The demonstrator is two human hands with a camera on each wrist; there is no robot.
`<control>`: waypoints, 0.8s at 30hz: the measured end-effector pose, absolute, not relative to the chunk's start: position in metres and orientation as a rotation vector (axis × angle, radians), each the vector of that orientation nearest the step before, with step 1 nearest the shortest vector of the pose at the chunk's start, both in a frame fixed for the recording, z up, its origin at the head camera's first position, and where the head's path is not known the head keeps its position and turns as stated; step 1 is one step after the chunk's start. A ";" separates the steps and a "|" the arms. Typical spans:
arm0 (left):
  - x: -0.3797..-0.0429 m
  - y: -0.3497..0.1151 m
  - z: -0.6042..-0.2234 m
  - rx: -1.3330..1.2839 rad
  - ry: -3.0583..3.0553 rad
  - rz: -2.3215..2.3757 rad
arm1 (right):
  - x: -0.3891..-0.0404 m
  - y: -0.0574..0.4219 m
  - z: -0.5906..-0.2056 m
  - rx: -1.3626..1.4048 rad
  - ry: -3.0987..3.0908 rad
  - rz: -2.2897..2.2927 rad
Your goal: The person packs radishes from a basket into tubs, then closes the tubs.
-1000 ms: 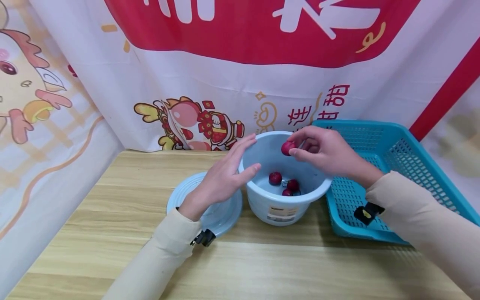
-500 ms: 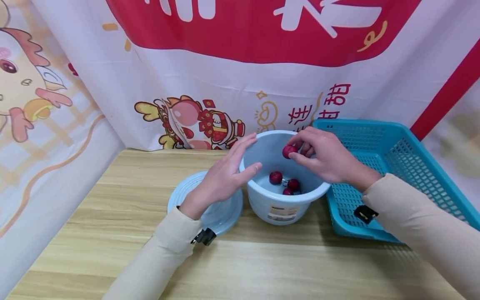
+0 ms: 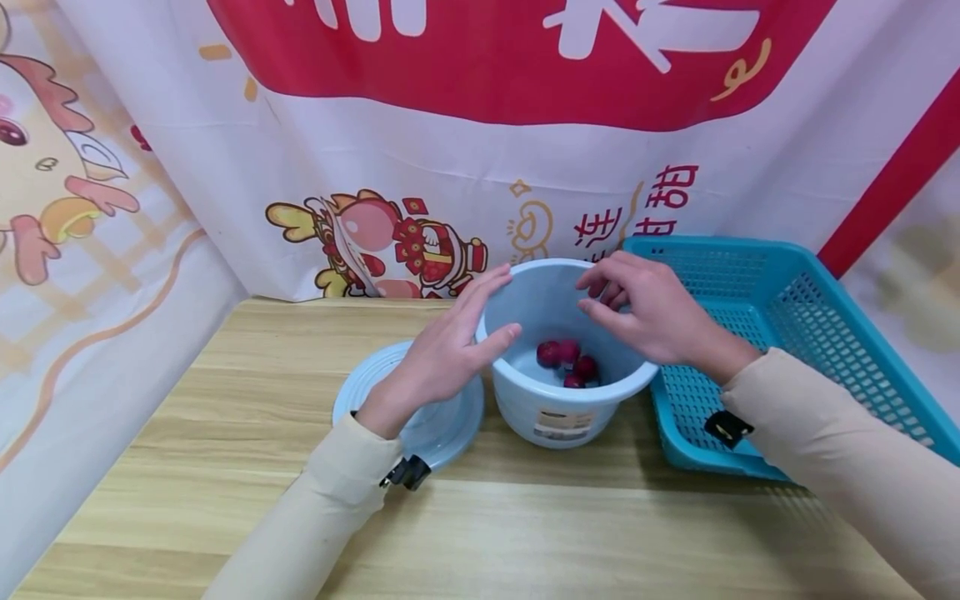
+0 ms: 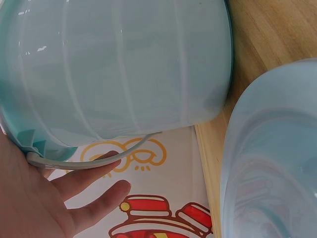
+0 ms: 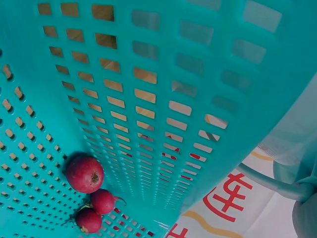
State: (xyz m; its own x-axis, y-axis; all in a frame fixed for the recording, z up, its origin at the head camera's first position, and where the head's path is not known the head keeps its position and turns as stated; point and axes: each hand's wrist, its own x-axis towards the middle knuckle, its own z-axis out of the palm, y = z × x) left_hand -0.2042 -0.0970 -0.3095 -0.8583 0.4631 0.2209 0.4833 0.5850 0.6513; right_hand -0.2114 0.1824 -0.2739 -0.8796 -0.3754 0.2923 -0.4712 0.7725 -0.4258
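Note:
A light blue bucket (image 3: 517, 412) stands upright in the middle of the table in the head view, with several round red radishes (image 3: 548, 354) clustered on its floor. My right hand (image 3: 648, 312) hovers over the bucket's right rim, thumb and fingertips apart, holding nothing. At the left rim rests my left hand (image 3: 442, 354), fingers fairly straight along the outside. The left wrist view shows that hand beside the bucket's handle (image 4: 84, 163). To the right, a teal perforated basket (image 3: 682, 454) holds red radishes (image 5: 85, 173) with thin roots, seen in the right wrist view and hidden by my arm from above.
A light blue round lid (image 3: 453, 429) lies on the wooden table (image 3: 225, 433) left of the bucket, partly under my left forearm. Behind everything hangs a printed cloth (image 3: 420, 158). The basket's near-left corner sits close to the bucket.
My right fingers have parted and let go of the radish they pinched. That radish now lies inside the bucket with the others. The left hand has stayed at the rim.

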 end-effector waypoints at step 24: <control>-0.205 -0.097 -0.310 -0.834 -2.765 -1.153 | -0.209 0.238 -0.251 0.525 -2.628 1.447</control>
State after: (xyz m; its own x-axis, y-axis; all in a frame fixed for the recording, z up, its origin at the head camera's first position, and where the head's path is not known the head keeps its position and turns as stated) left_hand -0.2053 -0.0973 -0.3105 -0.8558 0.4648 0.2272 0.4885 0.5813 0.6507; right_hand -0.2090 0.2375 -0.2509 -0.9361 -0.2516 0.2457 -0.3421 0.4902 -0.8017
